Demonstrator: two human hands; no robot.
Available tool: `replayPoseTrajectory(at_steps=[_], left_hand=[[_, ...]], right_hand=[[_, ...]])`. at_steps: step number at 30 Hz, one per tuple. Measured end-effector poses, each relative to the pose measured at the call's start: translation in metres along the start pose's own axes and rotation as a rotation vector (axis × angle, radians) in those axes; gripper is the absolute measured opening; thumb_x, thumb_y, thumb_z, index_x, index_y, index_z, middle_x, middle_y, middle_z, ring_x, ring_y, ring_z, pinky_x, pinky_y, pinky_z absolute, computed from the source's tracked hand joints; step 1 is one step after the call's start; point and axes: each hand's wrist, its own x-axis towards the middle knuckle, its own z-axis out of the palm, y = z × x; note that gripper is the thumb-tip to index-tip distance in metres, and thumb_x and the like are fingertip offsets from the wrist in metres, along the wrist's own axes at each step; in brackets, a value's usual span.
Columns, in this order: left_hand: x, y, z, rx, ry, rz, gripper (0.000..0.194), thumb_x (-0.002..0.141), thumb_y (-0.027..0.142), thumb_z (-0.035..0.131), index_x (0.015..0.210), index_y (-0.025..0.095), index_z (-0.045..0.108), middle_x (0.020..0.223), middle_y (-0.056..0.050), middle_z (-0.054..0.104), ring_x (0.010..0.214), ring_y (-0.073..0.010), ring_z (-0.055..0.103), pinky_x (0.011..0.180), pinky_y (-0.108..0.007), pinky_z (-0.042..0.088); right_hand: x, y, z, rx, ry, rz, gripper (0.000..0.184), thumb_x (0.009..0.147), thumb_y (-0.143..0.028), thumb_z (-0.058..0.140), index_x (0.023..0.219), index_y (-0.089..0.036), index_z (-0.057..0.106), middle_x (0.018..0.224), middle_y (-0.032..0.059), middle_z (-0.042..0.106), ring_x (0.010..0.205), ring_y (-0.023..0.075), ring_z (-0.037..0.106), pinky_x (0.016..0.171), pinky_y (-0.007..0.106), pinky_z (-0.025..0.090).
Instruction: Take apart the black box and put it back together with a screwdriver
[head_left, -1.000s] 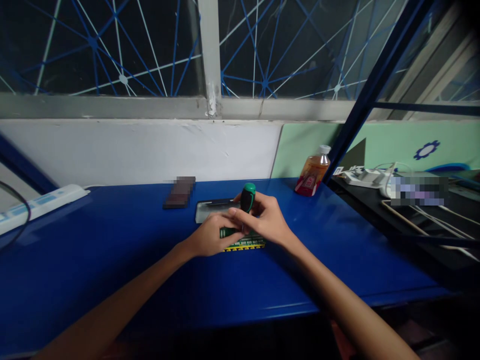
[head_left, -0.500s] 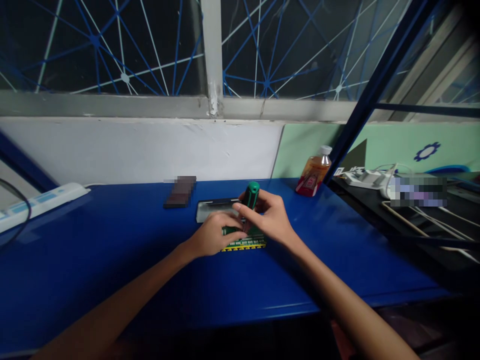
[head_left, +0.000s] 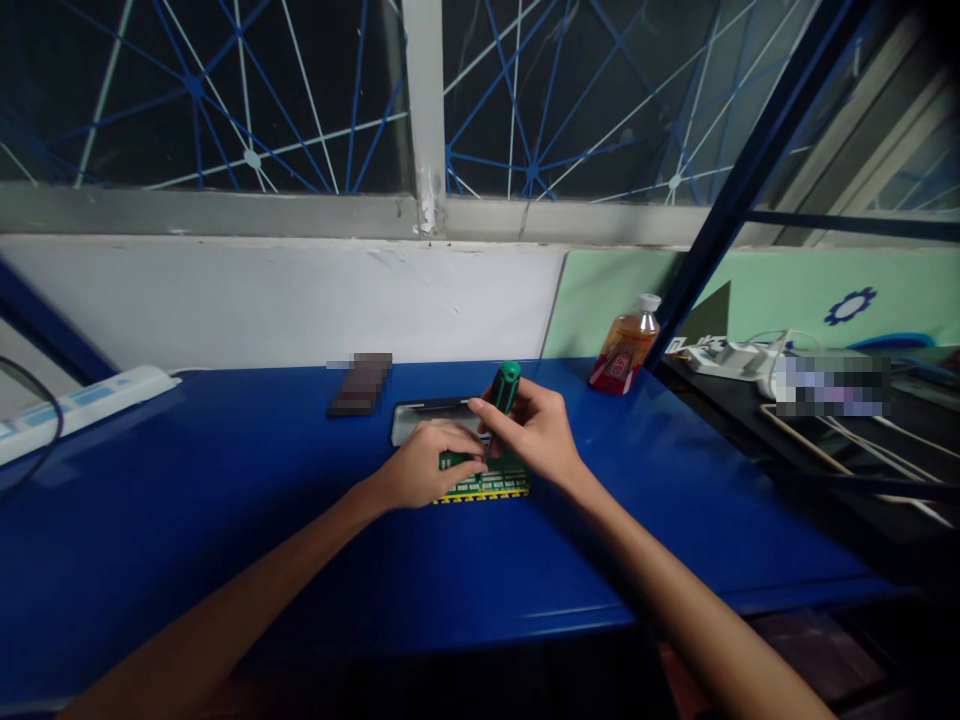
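My right hand (head_left: 541, 425) is wrapped round the green and black handle of a screwdriver (head_left: 506, 388), which stands nearly upright with its top leaning slightly right. Close to the screwdriver's lower end, my left hand (head_left: 431, 465) is closed, thumb and fingertips pinched together. What lies in that pinch is too small and hidden to name. Under both hands sits a green case (head_left: 491, 484) with rows of small pale labels and a yellow notched front edge. Its middle is covered by my fingers. Just behind it lies a dark-rimmed clear lid (head_left: 412, 421), partly hidden by my hands.
A dark, blurred-out flat object (head_left: 361, 385) lies at the back of the blue table (head_left: 285, 570). A bottle of reddish drink (head_left: 626, 348) stands back right, beside a blue post. A white power strip (head_left: 97, 408) is at far left. Cables (head_left: 847, 440) spread over a black surface at right.
The screwdriver's handle leans slightly more to the right. My left fingers have shifted a little left at its lower end. Both hands keep their grip.
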Motion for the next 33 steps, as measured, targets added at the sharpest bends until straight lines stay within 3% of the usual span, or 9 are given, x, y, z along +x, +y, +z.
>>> replayPoseTrajectory(at_steps=[20, 28, 33], left_hand=[[0.000, 0.003, -0.005, 0.046, -0.012, -0.008, 0.016, 0.086, 0.025, 0.059, 0.088, 0.019, 0.074, 0.091, -0.007, 0.074, 0.089, -0.0205, 0.067, 0.087, -0.039, 0.051], [0.001, 0.003, -0.008, 0.000, -0.137, -0.027, 0.015, 0.085, 0.021, 0.058, 0.088, 0.016, 0.072, 0.090, -0.007, 0.072, 0.086, -0.0192, 0.065, 0.084, -0.036, 0.051], [0.001, 0.005, -0.010, -0.009, -0.134, -0.047, 0.016, 0.085, 0.020, 0.056, 0.087, 0.015, 0.071, 0.089, -0.008, 0.072, 0.086, -0.0196, 0.065, 0.084, -0.036, 0.051]], right_hand=[[0.000, -0.002, 0.000, 0.004, -0.001, 0.018, 0.033, 0.080, -0.052, 0.064, 0.083, -0.019, 0.060, 0.062, 0.0005, 0.066, 0.045, 0.0134, 0.060, 0.044, 0.027, 0.044], [0.001, -0.002, -0.002, 0.061, 0.000, 0.013, 0.031, 0.081, -0.049, 0.065, 0.081, -0.019, 0.058, 0.059, -0.0008, 0.064, 0.044, 0.0137, 0.060, 0.042, 0.026, 0.042], [-0.001, -0.001, 0.002, -0.011, -0.035, 0.007, 0.031, 0.081, -0.049, 0.065, 0.078, -0.019, 0.057, 0.057, -0.0014, 0.062, 0.046, 0.0133, 0.060, 0.046, 0.027, 0.044]])
